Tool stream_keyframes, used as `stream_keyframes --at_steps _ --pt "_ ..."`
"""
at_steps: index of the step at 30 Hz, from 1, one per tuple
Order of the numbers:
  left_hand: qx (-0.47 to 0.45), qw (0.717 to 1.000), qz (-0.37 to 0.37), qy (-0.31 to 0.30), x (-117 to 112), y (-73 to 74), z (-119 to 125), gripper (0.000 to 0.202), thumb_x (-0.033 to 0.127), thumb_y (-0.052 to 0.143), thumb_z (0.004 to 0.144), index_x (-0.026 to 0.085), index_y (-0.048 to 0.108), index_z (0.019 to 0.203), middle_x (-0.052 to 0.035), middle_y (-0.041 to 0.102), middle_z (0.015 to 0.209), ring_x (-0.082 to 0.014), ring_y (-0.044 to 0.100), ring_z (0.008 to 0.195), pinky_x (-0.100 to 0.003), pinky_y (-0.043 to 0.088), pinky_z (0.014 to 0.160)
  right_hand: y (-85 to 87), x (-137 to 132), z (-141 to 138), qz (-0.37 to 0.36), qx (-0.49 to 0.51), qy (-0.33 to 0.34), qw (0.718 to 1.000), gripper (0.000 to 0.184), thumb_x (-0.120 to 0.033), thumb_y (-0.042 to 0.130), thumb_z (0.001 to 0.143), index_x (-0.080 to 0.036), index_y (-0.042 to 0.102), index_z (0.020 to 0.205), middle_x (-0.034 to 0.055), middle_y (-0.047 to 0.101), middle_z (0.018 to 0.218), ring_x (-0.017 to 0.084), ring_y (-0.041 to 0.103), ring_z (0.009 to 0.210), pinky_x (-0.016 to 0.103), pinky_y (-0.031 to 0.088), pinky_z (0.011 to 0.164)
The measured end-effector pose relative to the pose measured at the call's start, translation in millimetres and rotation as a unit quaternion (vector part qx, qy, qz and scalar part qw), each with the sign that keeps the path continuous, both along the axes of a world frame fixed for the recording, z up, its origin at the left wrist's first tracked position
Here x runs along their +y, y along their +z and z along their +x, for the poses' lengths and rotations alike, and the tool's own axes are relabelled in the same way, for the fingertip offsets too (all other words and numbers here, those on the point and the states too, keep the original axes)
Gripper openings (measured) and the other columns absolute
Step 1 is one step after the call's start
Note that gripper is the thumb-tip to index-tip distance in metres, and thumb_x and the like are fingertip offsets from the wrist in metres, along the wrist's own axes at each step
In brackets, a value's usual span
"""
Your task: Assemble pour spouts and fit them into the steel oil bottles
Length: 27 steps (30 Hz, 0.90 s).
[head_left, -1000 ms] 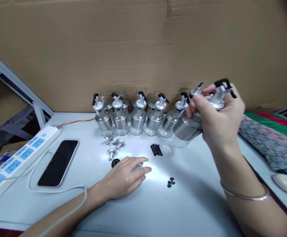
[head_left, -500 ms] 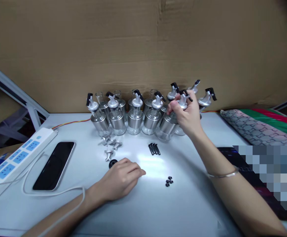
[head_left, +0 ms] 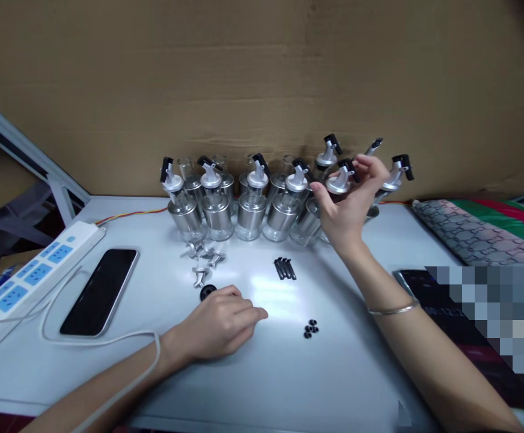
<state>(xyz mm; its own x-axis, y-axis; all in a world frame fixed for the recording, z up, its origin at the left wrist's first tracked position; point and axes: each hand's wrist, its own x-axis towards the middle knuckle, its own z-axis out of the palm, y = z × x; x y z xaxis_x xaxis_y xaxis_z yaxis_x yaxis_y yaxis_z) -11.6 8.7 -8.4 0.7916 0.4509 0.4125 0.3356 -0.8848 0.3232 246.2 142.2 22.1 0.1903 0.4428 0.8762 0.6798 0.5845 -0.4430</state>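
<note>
My right hand [head_left: 351, 207] is open at the right end of a row of glass bottles, its thumb and fingers apart around a silver pourer spout with a black lever [head_left: 341, 180]. The bottle [head_left: 306, 224] under that spout has a steel band and is partly hidden. My left hand [head_left: 221, 322] rests on the table with its fingers loosely laid out, holding nothing visible. Touching or just beside its knuckles is a black disc [head_left: 207, 292]. Several loose silver spouts [head_left: 202, 264] lie beyond it. Slim black levers [head_left: 285, 269] and small black rings [head_left: 311, 328] sit to its right.
Behind the front bottles stand other bottles [head_left: 193, 183] without spouts, against a cardboard wall [head_left: 244, 90]. To the left are a phone [head_left: 100, 291], a power strip [head_left: 36, 273] and a white cable [head_left: 122, 340]. A dark screen [head_left: 428, 294] and a patterned cushion [head_left: 442, 228] lie right.
The fingers of my right hand have spread away from the spout they were closed around. My left hand stays in its place on the table. The view has shifted slightly.
</note>
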Motion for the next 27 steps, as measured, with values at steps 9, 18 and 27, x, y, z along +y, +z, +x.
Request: stream_keyframes --at_steps 9,18,27 --pt "-0.010 0.997 0.076 -0.003 -2 3.5 4 0.022 0.008 0.038 0.094 0.013 0.059 0.099 0.0025 0.059 0.061 -0.0093 0.051 0.055 -0.024 0.043 0.063 -0.2 -9 -8 0.070 -0.151 -0.125 0.978 0.042 -0.029 0.056 0.087 -0.030 0.042 0.126 0.0117 0.039 0.122 0.031 0.041 0.117 0.053 0.034 0.097" --pt "0.019 0.995 0.098 -0.014 -1 3.9 3 0.020 0.010 0.038 0.097 0.012 0.058 0.100 0.0020 0.058 0.062 -0.0106 0.051 0.057 -0.026 0.036 0.058 16.7 -62 -63 -0.101 -0.281 0.157 0.941 0.009 -0.013 0.049 0.087 -0.020 0.054 0.090 0.0010 0.062 0.079 0.016 0.057 0.072 0.039 0.039 0.081" --pt "-0.034 0.996 0.078 0.001 -2 2.9 7 0.025 0.019 0.039 0.097 0.014 0.062 0.089 0.0005 0.064 0.065 -0.0124 0.053 0.056 -0.026 0.040 0.058 -17.5 -84 -102 -0.360 -0.390 0.307 0.789 0.035 -0.036 0.049 0.094 -0.014 0.062 0.117 0.0158 0.051 0.134 0.032 0.041 0.124 0.049 0.037 0.097"
